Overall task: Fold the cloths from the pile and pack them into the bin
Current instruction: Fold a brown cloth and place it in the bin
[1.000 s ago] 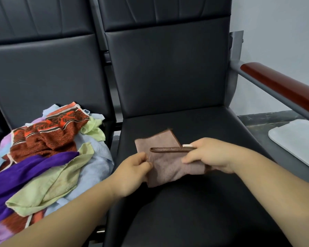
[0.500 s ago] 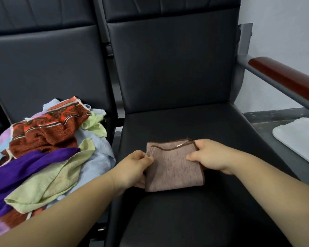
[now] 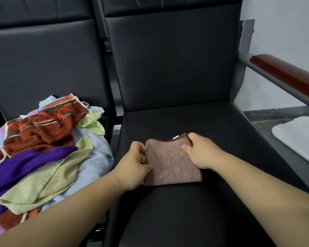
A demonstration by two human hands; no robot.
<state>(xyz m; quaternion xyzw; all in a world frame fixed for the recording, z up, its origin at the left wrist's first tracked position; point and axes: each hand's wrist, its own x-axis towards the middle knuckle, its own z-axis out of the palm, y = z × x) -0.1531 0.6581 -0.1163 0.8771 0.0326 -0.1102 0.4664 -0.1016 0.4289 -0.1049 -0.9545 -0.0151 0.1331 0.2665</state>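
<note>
Soft, even indoor light, brightest on the pale wall (image 3: 284, 24) at upper right. The black seat (image 3: 185, 122) carries only a dull sheen, and a thin shadow edges the brown cloth (image 3: 171, 164). Wide-angle bending curves the armrest (image 3: 284, 73) and the seat backs (image 3: 168, 59) toward the edges — the bottom corners look slightly soft.

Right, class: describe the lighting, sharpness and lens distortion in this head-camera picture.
Head view: soft, even light, a dull sheen on the black seat, no harsh shadows; the wide-angle lens makes the sides of the seat back converge downward; the brown cloth shows readable weave, no evident motion blur.
</note>
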